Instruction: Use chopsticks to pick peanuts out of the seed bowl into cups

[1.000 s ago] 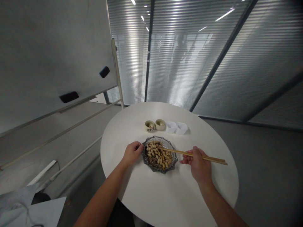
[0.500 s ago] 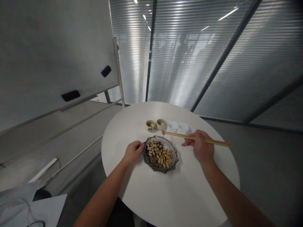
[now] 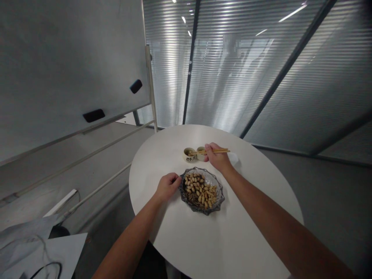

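My right hand (image 3: 216, 157) is at the far side of the round white table (image 3: 186, 248), holding a pair of wooden chopsticks (image 3: 221, 151). Their tips reach over a small cream cup with black characters (image 3: 189, 155), and I cannot tell whether they pinch anything. A second small cup (image 3: 201, 153) is partly hidden by my right hand. My left hand (image 3: 167, 186) rests curled against the near rim of a scalloped glass dish (image 3: 203, 207), holding nothing. The dish holds peanuts (image 3: 200, 190) and dark seed shells (image 3: 192, 197). A small white dish (image 3: 233, 157) is mostly hidden behind my right hand.
A whiteboard (image 3: 72, 58) on a metal stand rises left of the table. Behind the table stands a ribbed glass wall (image 3: 232, 77), with a blurred person beyond it. Papers (image 3: 58, 252) lie at the lower left, above a grey floor (image 3: 325, 201).
My right hand has moved forward and left from beside the dish to the cups, carrying the chopsticks. The tips now lie over the cup with characters. My left hand stays at the rim.
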### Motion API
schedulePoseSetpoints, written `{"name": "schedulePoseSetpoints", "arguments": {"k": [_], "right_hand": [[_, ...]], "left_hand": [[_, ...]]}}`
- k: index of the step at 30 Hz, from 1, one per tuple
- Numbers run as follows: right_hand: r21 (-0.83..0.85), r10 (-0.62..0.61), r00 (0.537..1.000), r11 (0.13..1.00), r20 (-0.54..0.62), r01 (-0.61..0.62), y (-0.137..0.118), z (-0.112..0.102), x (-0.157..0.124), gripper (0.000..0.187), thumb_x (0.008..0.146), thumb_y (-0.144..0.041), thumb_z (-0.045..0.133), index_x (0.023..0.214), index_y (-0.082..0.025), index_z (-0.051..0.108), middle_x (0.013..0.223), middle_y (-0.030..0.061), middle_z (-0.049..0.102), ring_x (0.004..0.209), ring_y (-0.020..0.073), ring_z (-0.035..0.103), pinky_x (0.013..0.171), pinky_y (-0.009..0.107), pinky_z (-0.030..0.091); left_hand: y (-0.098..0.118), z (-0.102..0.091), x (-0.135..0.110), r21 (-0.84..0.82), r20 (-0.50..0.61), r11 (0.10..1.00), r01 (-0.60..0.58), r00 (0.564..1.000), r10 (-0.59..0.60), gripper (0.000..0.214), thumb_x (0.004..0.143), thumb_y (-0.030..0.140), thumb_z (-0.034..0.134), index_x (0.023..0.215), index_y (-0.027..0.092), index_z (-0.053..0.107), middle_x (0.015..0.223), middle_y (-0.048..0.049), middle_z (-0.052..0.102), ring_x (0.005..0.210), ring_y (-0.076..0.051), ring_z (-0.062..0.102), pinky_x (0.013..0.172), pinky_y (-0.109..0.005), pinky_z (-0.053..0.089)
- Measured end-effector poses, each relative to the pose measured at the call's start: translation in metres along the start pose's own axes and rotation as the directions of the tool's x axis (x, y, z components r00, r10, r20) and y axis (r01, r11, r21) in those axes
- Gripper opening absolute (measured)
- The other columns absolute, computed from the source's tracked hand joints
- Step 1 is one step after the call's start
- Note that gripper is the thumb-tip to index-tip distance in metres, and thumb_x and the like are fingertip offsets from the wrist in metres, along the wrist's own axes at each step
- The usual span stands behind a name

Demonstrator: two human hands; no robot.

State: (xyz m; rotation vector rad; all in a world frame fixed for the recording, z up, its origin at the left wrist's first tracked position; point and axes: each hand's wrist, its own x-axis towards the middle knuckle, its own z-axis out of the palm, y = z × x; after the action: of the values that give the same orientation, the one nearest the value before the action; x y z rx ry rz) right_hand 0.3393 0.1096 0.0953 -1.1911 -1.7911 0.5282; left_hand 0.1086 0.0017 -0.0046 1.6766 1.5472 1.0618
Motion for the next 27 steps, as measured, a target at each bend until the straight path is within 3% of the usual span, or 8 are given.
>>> {"name": "schedulePoseSetpoints", "arguments": {"k": [6,11,19,23,27], "right_hand": [[0.087,0.107,0.994,0.99,0.022,-0.108,0.003,0.0,0.0,0.033,0.09,-0.055,0.06,0.078,-0.024,0.063,0.055,0.001,0.068,0.053,0.0206,0.067,0.056,0.031,0.053],[0.342,0.199,0.978,0.925,-0.065,-0.166,-0.008,-0.021,-0.017,0.036,0.084,-0.057,0.067,0.079,-0.022,0.062,0.061,0.0019,0.069,0.05,0.0204,0.068,0.052,0.034,0.059],[0.459,0.366,0.93,0.82,0.042,-0.343,-0.006,-0.067,-0.1,0.047,0.08,-0.064,0.074,0.079,-0.019,0.065,0.058,0.0021,0.067,0.048,0.0186,0.068,0.051,0.034,0.063],[0.453,0.421,0.903,0.792,0.08,-0.41,0.002,-0.075,-0.139,0.047,0.083,-0.065,0.071,0.08,-0.018,0.066,0.058,0.0038,0.067,0.049,0.0198,0.067,0.051,0.035,0.064],[0.464,0.441,0.894,0.776,0.087,-0.428,0.002,-0.071,-0.16,0.049,0.083,-0.067,0.069,0.078,-0.019,0.066,0.059,0.0034,0.066,0.05,0.0189,0.066,0.054,0.038,0.066]], "left_hand": [[0.0,-0.001,0.001,0.024,0.004,1.0,0.0,1.0,0.0,0.038,0.092,0.048,0.051,0.075,0.018,0.067,0.067,-0.0002,0.06,0.065,-0.014,0.05,0.06,-0.024,0.038],[-0.002,0.001,0.002,0.021,-0.006,1.0,0.0,1.0,0.0,0.038,0.092,0.048,0.051,0.074,0.019,0.067,0.066,0.0004,0.059,0.065,-0.014,0.05,0.06,-0.024,0.037],[0.002,0.0,0.0,0.028,0.008,1.0,0.014,1.0,-0.014,0.038,0.092,0.048,0.05,0.075,0.019,0.067,0.065,0.0001,0.058,0.064,-0.014,0.051,0.059,-0.025,0.037],[0.0,0.0,0.0,0.026,0.002,1.0,0.01,1.0,-0.01,0.036,0.092,0.047,0.051,0.076,0.019,0.067,0.066,0.0002,0.059,0.065,-0.014,0.052,0.06,-0.025,0.038],[-0.002,0.001,0.001,0.02,0.003,1.0,0.006,1.0,-0.006,0.036,0.093,0.047,0.051,0.076,0.019,0.066,0.067,0.0007,0.058,0.065,-0.014,0.051,0.06,-0.025,0.037]]}}
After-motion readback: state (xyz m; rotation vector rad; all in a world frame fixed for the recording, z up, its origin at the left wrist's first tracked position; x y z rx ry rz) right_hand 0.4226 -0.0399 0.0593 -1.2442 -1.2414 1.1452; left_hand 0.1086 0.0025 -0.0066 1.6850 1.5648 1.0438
